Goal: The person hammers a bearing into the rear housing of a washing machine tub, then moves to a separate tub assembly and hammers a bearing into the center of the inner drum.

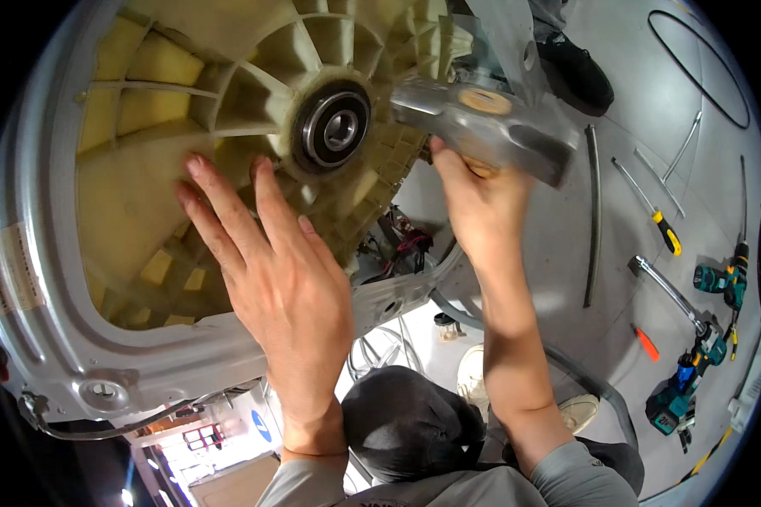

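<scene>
Hammer [516, 135] up close, blurred, clenched in the right hand [489, 211] just right of the bearing [330, 131]; left hand [292, 296] spread over the yellowish drum [135, 203], metal frame [51, 291] around it, screwdriver [666, 232] and drill [708, 280] out on the floor [558, 262]!

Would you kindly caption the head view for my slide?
Right hand gripping a hammer, left hand spread over a ribbed yellowish panel near its bearing.

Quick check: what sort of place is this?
Probably a repair workshop, perhaps for appliances: an opened metal cabinet exposes a ribbed plastic housing with a bearing, a teal-and-black cordless drill and a yellow-and-black screwdriver lie on the grey floor, and the right hand grips a hammer.
</scene>
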Demonstrator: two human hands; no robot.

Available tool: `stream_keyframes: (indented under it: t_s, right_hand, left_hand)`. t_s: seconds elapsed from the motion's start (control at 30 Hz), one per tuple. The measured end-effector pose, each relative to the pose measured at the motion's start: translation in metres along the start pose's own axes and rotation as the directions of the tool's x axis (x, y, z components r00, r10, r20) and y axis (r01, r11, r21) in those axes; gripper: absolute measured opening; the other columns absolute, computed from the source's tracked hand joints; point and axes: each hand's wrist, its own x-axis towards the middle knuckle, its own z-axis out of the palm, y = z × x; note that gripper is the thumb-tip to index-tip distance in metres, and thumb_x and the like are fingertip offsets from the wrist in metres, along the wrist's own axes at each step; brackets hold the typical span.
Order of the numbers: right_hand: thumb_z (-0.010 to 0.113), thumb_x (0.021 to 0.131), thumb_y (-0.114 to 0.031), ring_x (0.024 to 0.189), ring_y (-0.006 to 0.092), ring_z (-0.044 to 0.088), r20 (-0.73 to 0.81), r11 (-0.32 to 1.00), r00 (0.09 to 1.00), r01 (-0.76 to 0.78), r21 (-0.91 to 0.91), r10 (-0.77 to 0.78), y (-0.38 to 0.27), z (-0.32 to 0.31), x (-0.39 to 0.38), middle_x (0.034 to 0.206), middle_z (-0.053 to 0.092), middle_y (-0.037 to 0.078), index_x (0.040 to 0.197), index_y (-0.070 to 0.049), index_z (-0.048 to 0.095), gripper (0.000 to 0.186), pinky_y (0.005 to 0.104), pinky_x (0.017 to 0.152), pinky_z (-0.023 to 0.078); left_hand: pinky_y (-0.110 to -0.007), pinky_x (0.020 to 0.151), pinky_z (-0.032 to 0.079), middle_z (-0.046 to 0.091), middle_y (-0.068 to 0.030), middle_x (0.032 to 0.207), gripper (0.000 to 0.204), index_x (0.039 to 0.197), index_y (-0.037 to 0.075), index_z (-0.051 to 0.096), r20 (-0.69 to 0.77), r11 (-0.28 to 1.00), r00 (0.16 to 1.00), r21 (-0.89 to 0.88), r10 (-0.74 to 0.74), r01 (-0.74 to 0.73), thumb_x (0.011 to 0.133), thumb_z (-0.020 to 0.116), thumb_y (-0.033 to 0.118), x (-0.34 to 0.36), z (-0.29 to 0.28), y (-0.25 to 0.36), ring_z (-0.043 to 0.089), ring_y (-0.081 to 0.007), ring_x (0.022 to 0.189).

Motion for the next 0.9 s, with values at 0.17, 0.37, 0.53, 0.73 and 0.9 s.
stream_keyframes:
  t_s: [0.17, 0.37, 0.53, 0.73, 0.9]
  right_hand:
    - [0.065, 0.083, -0.006, 0.065, 0.0134, 0.061, 0.114, 0.991, 0.992, -0.030, -0.131, 0.045, -0.014, -0.006, 0.000, 0.071, 0.068, 0.008, 0.092, 0.004, 0.067, 0.014, 0.0288, 0.062, 0.049]
    - [0.067, 0.080, -0.015, 0.073, 0.0327, 0.067, 0.214, 0.984, 0.977, 0.040, -0.175, -0.001, -0.002, 0.004, 0.025, 0.078, 0.068, 0.020, 0.087, 0.004, 0.070, 0.020, 0.0385, 0.070, 0.053]
    - [0.064, 0.082, 0.003, 0.090, 0.0117, 0.063, 0.151, 0.997, 0.987, -0.066, 0.029, 0.061, 0.003, -0.017, -0.030, 0.099, 0.068, 0.006, 0.107, 0.004, 0.065, 0.024, 0.0262, 0.081, 0.049]
    - [0.069, 0.086, -0.002, 0.088, 0.0133, 0.062, 0.024, 0.986, 0.989, -0.149, 0.080, 0.147, 0.032, -0.012, -0.063, 0.097, 0.067, 0.005, 0.103, 0.003, 0.064, 0.019, 0.0272, 0.081, 0.049]
    - [0.068, 0.088, -0.013, 0.078, 0.0262, 0.067, 0.038, 0.995, 0.996, 0.079, -0.065, -0.076, 0.042, 0.009, -0.061, 0.088, 0.070, 0.010, 0.096, -0.002, 0.066, 0.014, 0.0338, 0.073, 0.052]
  left_hand:
    - [-0.053, 0.114, 0.024, 0.016, -0.0289, 0.156, 0.047, 0.140, 0.001, 0.041, 0.011, 1.000, 1.000, 0.029, 0.000, 0.000, 0.094, 0.048, 0.006, -0.002, 0.004, -0.003, 0.017, -0.0514, 0.142]
    - [-0.054, 0.115, 0.022, 0.017, -0.0291, 0.156, 0.047, 0.140, 0.000, 0.040, 0.009, 1.000, 1.000, 0.025, 0.000, 0.000, 0.094, 0.048, 0.006, 0.001, 0.004, -0.002, 0.017, -0.0510, 0.142]
    - [-0.054, 0.113, 0.025, 0.017, -0.0324, 0.154, 0.048, 0.138, -0.002, 0.042, -0.003, 0.999, 0.999, 0.037, 0.039, -0.039, 0.091, 0.050, 0.003, -0.007, 0.007, -0.007, 0.016, -0.0534, 0.141]
    - [-0.053, 0.115, 0.021, 0.018, -0.0299, 0.155, 0.045, 0.139, 0.000, 0.041, -0.018, 0.997, 0.999, 0.056, 0.050, -0.049, 0.096, 0.046, 0.009, -0.005, 0.007, -0.001, 0.017, -0.0506, 0.142]
    - [-0.053, 0.114, 0.023, 0.018, -0.0292, 0.155, 0.045, 0.139, 0.000, 0.043, -0.015, 0.997, 0.999, 0.067, 0.038, -0.037, 0.096, 0.047, 0.009, -0.005, 0.009, -0.003, 0.017, -0.0503, 0.142]
